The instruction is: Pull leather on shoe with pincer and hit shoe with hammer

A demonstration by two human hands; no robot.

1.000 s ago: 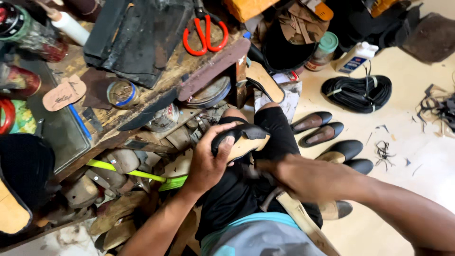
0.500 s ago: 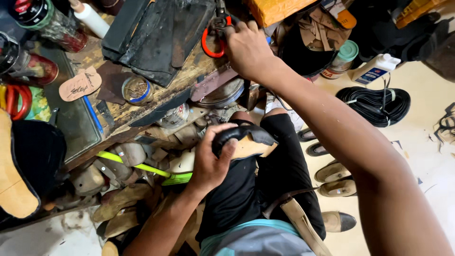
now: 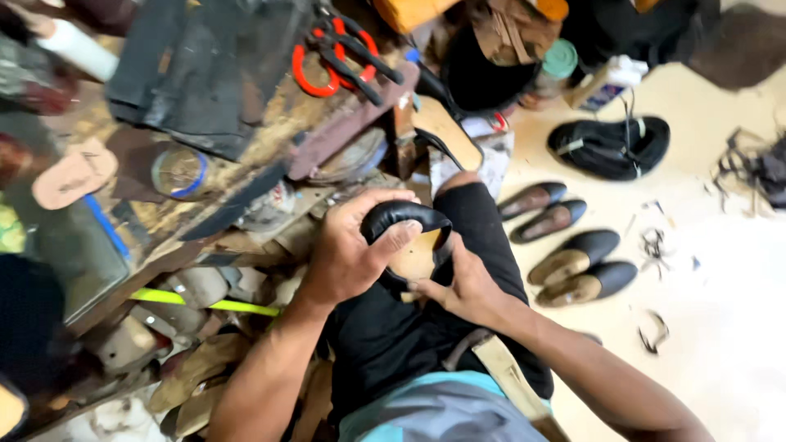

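Note:
A black shoe upper stretched over a tan last (image 3: 407, 237) rests on my knee, which is covered by black trousers (image 3: 483, 245). My left hand (image 3: 352, 250) grips the shoe from the left, its thumb pressed over the black leather rim. My right hand (image 3: 463, 282) holds the same shoe from below and the right, fingers against the tan sole. Red-handled scissors and pliers (image 3: 340, 53) lie on the workbench beyond the shoe, untouched by either hand.
A cluttered wooden workbench (image 3: 246, 155) carries dark leather sheets (image 3: 205, 65), a round tin (image 3: 178, 172) and a tan sole cut-out (image 3: 72, 176). Several finished black shoes (image 3: 573, 254) and a black sandal (image 3: 610, 147) lie on the pale floor to the right. Wooden lasts (image 3: 188, 295) crowd under the bench.
My right hand has come back from the red-handled tools on the bench down to the shoe and now holds it from below. My left hand has kept its grip.

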